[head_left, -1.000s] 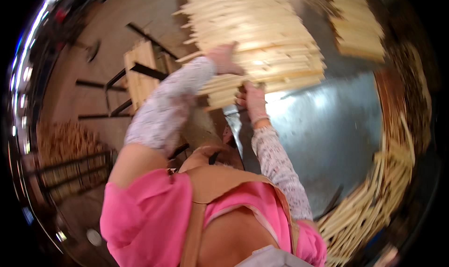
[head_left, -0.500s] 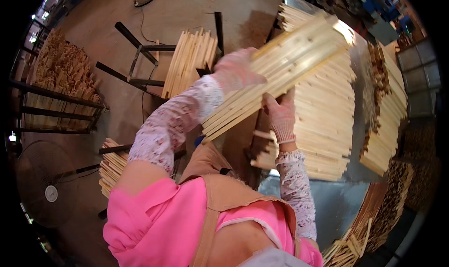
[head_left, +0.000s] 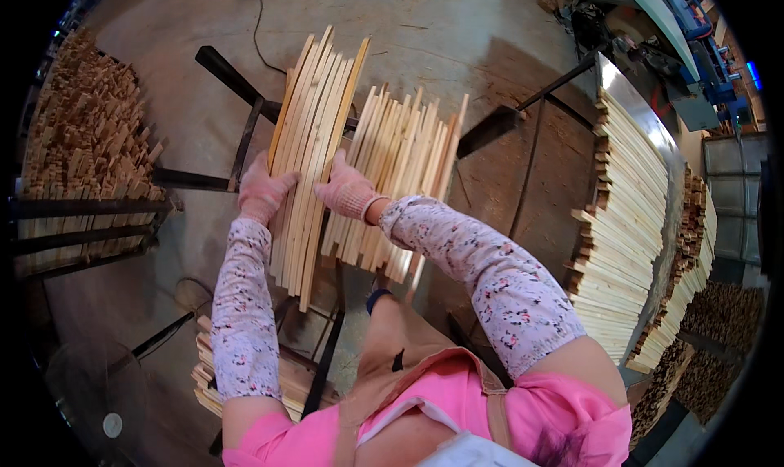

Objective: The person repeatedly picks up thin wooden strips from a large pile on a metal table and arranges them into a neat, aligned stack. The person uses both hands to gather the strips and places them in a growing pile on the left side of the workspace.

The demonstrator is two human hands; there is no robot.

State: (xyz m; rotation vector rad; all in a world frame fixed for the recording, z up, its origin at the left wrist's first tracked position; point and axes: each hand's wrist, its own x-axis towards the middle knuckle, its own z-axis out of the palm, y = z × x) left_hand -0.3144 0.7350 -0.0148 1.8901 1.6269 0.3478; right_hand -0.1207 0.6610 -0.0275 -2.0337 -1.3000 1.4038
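Between my gloved hands is a bundle of long, thin wooden strips (head_left: 310, 140), lying lengthwise away from me. My left hand (head_left: 265, 191) grips its left side, thumb over the top. On its right side presses my right hand (head_left: 347, 191), fingers closed against the outer strip. Right beside the bundle sits another batch of wooden strips (head_left: 392, 173) with uneven ends, on a dark metal rack (head_left: 245, 144). The undersides of the held strips are hidden, so I cannot tell whether they rest on the rack.
On the right, a metal-topped table (head_left: 665, 152) carries rows of wooden strips (head_left: 621, 230). A big stack of strips (head_left: 86, 132) fills a frame at far left. More strips (head_left: 208, 369) lie low near my left arm, by a fan (head_left: 112, 424). A cable (head_left: 260, 30) crosses the floor.
I have turned left from the table toward the rack. The bundle of strips has swung from over the table to the rack's left part, held in both hands; my right hand now grips its side.
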